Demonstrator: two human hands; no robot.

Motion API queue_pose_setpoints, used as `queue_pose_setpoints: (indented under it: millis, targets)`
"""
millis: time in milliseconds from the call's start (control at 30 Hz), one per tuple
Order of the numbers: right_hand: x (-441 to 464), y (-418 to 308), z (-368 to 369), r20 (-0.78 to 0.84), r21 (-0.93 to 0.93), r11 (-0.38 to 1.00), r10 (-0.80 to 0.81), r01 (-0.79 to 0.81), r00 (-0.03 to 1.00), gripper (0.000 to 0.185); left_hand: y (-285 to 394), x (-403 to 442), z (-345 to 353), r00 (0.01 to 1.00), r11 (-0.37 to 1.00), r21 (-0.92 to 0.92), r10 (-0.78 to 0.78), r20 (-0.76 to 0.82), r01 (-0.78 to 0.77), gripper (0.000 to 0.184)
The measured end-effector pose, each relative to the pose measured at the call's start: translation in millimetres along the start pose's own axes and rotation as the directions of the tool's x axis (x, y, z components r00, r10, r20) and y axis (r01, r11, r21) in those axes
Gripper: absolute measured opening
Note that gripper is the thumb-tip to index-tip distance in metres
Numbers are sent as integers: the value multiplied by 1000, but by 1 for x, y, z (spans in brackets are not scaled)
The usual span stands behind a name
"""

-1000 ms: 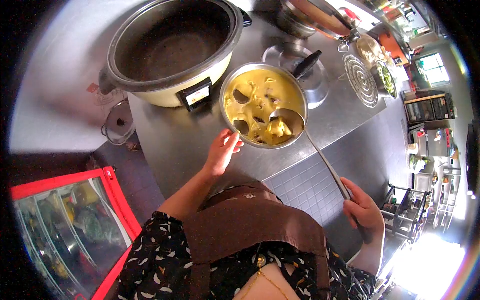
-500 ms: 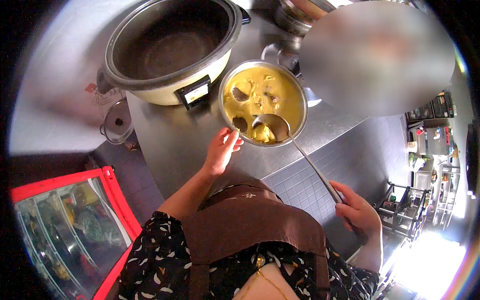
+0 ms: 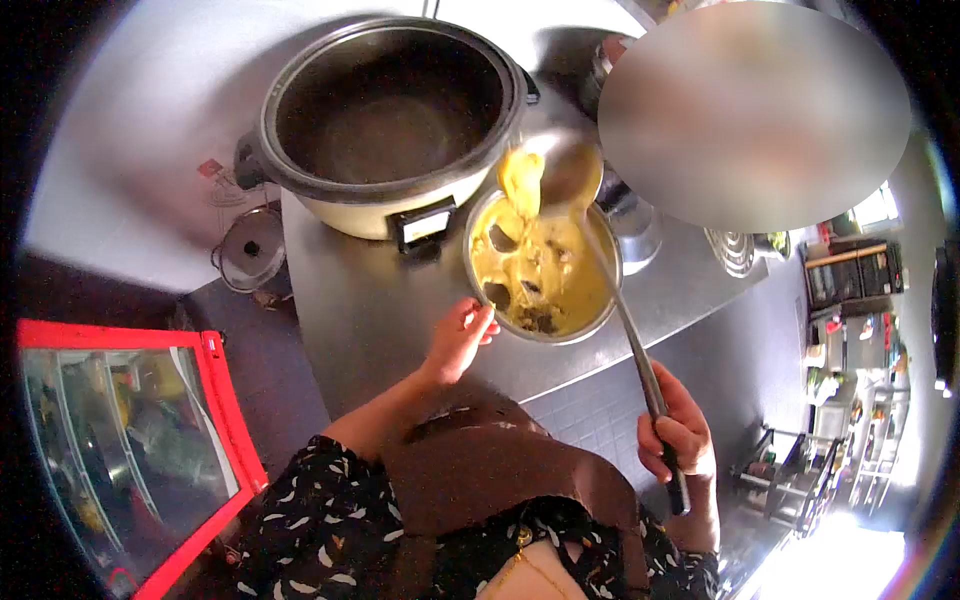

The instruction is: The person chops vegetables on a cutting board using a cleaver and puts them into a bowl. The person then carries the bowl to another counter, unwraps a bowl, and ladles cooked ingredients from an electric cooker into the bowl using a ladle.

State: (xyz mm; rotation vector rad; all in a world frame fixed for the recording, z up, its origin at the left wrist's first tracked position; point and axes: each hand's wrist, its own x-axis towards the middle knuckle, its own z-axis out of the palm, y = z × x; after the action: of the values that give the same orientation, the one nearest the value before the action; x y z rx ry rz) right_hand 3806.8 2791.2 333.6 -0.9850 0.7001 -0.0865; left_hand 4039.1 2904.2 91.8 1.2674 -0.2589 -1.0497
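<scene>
On the grey metal worktop, a round silver-coloured metal bowl of thick yellow mixture stands right of, and nearer than, a large oval cream-coloured pot with a dark interior. The right hand has its fingers wrapped around the handle of a long metal ladle, whose cup is held over the bowl's far side; a glossy yellow lump hangs at its left lip. The left hand has loosely curled fingers at the bowl's near left rim; whether they pinch it cannot be told.
</scene>
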Motion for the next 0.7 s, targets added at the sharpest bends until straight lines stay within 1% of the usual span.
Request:
queue_pose_setpoints:
  millis: [33,67,100,133,167,200,233,267,300,367,400,433,467,500,567,600,633,700]
  targets:
    - [10,-5,13,-5,-193,974,-121,117,993,69,-1,1,-1,1000,1000,-6,18,-9,-18,27]
    - [28,-10,24,-38,-409,902,-172,141,984,71,0,1,-2,1000,1000,7,19,5,-19,27]
    - [47,-11,34,-33,-577,799,-226,166,974,68,1,0,-1,1000,1000,21,19,20,-19,28]
    - [73,-9,43,55,-690,663,-351,290,935,62,8,-4,3,1000,1000,-14,23,-10,-23,25]
    - [106,-1,43,229,-826,340,-526,450,819,59,8,-5,3,999,999,-15,37,-13,-37,25]
    - [139,7,43,386,-874,-40,-662,484,643,57,6,-3,2,999,999,7,35,-3,-35,25]
    - [150,-3,51,406,-893,-91,-590,442,698,56,4,-1,0,999,999,30,35,4,-35,25]
    - [157,-3,59,407,-900,-128,-584,416,702,56,3,0,0,999,998,45,48,4,-48,25]
    - [165,-2,61,422,-896,-163,-596,412,683,56,3,0,-4,998,997,43,67,-7,-66,25]
    - [181,1,66,451,-887,-232,-620,399,643,56,0,2,-4,997,992,109,66,40,-70,32]
    - [187,-3,67,458,-883,-210,-581,419,673,57,-1,1,-4,996,995,68,66,57,-70,32]
    - [190,-5,69,458,-882,-180,-547,435,701,58,-1,0,-5,996,995,68,66,54,-70,32]
    - [190,-8,73,429,-901,-192,-519,388,739,60,-3,0,-7,994,993,84,72,77,-78,32]
    - [191,-11,75,437,-898,-200,-512,393,739,60,-5,2,-6,992,992,91,78,96,-87,31]
    - [193,-11,77,480,-844,-164,-653,510,586,61,-11,9,-7,993,994,55,90,79,-94,31]
    - [190,-19,84,409,-868,-22,-598,496,689,62,-14,9,-7,992,994,39,99,74,-102,30]
    - [189,-18,83,404,-870,-16,-597,493,693,62,-17,7,-7,993,995,40,93,74,-96,30]
    - [191,-18,81,464,-827,-78,-653,556,598,62,-16,8,-7,992,991,84,96,80,-103,29]
